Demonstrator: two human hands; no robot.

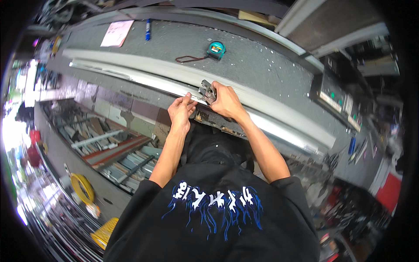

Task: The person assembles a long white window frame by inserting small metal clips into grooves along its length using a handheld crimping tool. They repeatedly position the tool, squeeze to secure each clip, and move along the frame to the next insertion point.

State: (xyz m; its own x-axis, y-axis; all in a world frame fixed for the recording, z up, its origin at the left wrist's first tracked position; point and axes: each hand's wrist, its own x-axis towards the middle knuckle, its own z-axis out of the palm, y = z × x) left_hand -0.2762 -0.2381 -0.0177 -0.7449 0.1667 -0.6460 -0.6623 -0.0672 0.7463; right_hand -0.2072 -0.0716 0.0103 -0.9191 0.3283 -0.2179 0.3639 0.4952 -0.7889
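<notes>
Through the head camera I see two bare hands close together over a long, shiny silver bar [279,131]. The right hand [225,100] has its fingers bent around a small metal part [207,92], gripping it. This part is right over the silver bar, near the middle of the bar, but I can't tell if the two touch. The left hand [180,110] is just beside it, on the left. Its thumb and finger reach to the near edge of the bar, and I can't tell if they pinch it or only touch it.

The silver bar lies along the near side of a gray bench [262,56]. A wide, pale bar [286,111] lies just behind it. Farther back I see a round teal tape measure [216,49] with a dark red strap. To its left are a blue marker [148,29] and a pink sheet of paper [117,33], with the marker near the paper.

Down on the left is a big bin [87,172] full of metal scraps [100,131]. A yellow ring [81,189] is just outside it.
</notes>
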